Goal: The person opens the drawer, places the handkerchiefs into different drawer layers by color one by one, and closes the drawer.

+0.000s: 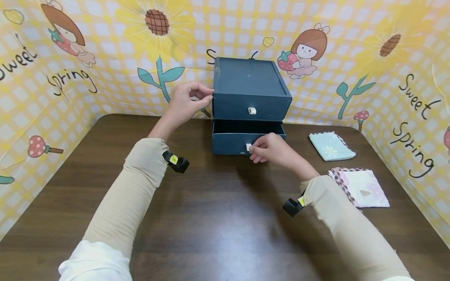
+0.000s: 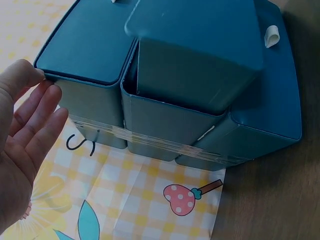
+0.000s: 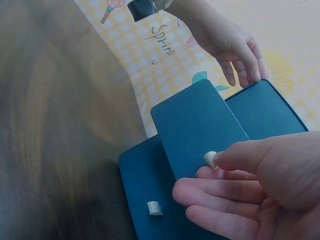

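Note:
A dark blue drawer cabinet (image 1: 247, 76) stands at the back of the table. Its middle drawer (image 1: 228, 143) is pulled partway out, and no contents show through the gap. The right hand (image 1: 272, 150) pinches that drawer's white pull tab (image 3: 210, 159) between thumb and index finger, other fingers below it. At the cabinet's upper left front corner, the left hand (image 1: 186, 101) touches with thumb and fingertips, its fingers fairly straight along the side. The top drawer (image 1: 232, 106) is closed. In the right wrist view the bottom drawer (image 3: 142, 175) shows below, also closed.
To the right of the cabinet lie a folded light blue cloth (image 1: 330, 146) and a folded white and pink cloth (image 1: 367, 189) with checked edging. A patterned yellow checked backdrop (image 1: 116, 78) stands behind the brown wooden table (image 1: 197, 226). Clear tape (image 2: 150, 142) runs across the cabinet's side.

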A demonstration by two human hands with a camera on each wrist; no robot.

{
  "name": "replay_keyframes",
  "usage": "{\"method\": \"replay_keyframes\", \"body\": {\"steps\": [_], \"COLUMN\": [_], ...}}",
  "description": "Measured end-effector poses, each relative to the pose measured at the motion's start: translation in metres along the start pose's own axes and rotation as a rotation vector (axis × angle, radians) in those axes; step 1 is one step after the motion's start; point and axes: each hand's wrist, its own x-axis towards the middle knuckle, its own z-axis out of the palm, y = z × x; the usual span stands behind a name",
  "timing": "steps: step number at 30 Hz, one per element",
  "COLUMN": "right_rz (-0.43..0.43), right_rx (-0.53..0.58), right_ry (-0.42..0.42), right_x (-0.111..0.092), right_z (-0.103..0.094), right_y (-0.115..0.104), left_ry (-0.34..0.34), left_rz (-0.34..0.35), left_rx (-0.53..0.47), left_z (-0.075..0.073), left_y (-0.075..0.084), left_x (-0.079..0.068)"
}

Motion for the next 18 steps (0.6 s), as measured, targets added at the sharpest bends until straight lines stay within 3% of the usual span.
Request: {"method": "replay_keyframes", "body": {"steps": [18], "right_rz": [-0.007], "right_rx": [-0.023], "right_ry": [-0.025], "right_x": [-0.021], "right_z": [0.01], "right_y": [-0.009], "left_ry": [0.018], "left_rz": [0.008], "left_rx": [-0.006], "left_z": [0.003], "left_y": [-0.002], "left_x": [0.0]}}
